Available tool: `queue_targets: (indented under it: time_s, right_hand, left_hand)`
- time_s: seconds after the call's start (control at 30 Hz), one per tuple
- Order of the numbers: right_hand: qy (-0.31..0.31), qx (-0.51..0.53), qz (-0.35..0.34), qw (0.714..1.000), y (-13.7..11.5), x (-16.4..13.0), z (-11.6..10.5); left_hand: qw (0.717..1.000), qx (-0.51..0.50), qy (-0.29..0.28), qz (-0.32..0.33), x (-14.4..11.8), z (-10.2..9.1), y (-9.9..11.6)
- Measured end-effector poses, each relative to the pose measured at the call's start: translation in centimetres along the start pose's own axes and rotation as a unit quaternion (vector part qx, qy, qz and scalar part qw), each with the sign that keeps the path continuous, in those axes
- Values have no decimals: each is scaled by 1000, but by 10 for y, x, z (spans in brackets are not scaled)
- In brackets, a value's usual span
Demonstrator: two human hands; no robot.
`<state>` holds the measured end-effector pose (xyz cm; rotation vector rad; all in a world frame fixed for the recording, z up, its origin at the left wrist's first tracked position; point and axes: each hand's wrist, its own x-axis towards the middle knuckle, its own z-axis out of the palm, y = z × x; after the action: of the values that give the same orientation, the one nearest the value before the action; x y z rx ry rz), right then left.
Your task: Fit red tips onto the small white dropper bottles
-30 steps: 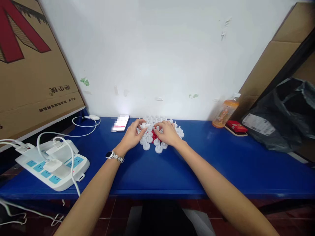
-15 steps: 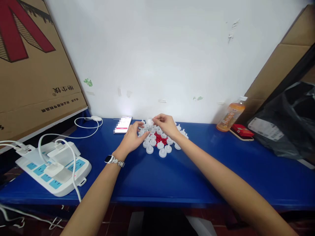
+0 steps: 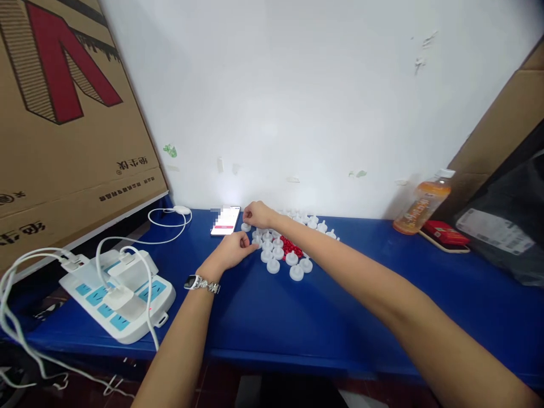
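Note:
A cluster of white round plastic pieces, each with a thin peg on top, stands around a heap of small red parts (image 3: 290,247). Reaching across the far left side, my right hand (image 3: 259,215) has its fingertips pinched at the peg of one white piece (image 3: 245,227), which sits on or just above the table. My left hand (image 3: 233,250) is nearer to me, thumb stretched toward the cluster's left edge and fingers curled, a gap showing between thumb and forefinger. Close to its thumb is another white piece (image 3: 256,242). My right forearm covers part of the cluster.
On the blue table (image 3: 340,317), a lit phone (image 3: 225,221) lies left of the pieces. A white power strip (image 3: 123,306) with cables stands at the left. A drink bottle (image 3: 423,204), a red box (image 3: 446,233) and a dark plastic bag (image 3: 501,226) are at the right.
My right hand has moved left with a white piece, from above the cluster to its far left side beside the phone. My left hand has drawn slightly nearer. The view has shifted left.

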<state>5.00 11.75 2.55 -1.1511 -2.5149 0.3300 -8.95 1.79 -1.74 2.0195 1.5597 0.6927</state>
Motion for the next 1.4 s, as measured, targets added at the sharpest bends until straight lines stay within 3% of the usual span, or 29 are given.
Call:
queue_targets:
  time_s: [0.17, 0.23, 0.37, 0.43, 0.57, 0.67, 0.77, 1.03, 1.4]
  right_hand:
    - [-42, -23, 7, 999, 1, -5, -7]
    - [-39, -24, 6, 999, 2, -13, -14]
    - [42, 24, -8, 999, 11, -45, -29]
    - [106, 22, 3, 994, 17, -73, -36]
    - [194, -42, 70, 978, 26, -147, -42]
    - [168, -98, 103, 975, 24, -195, -33]
    - [119, -128, 128, 976, 21, -224, -20]
    - [94, -109, 119, 982, 20, -228, -9]
    - [98, -99, 105, 985, 36, -214, -10]
  left_hand:
    - [1000, 26, -4, 8, 1, 0, -1]
    - [999, 36, 22, 22, 1, 0, 3]
    - [981, 75, 149, 99, -1, 4, 19]
    - [969, 100, 179, 140, -5, 10, 30]
    - [960, 140, 135, 200, -16, 28, 53]
    - [952, 165, 106, 235, -23, 43, 64]
    - [947, 186, 96, 245, -27, 55, 68]
    - [939, 238, 85, 234, -27, 64, 62]
    - [929, 274, 104, 226, -2, 62, 55]
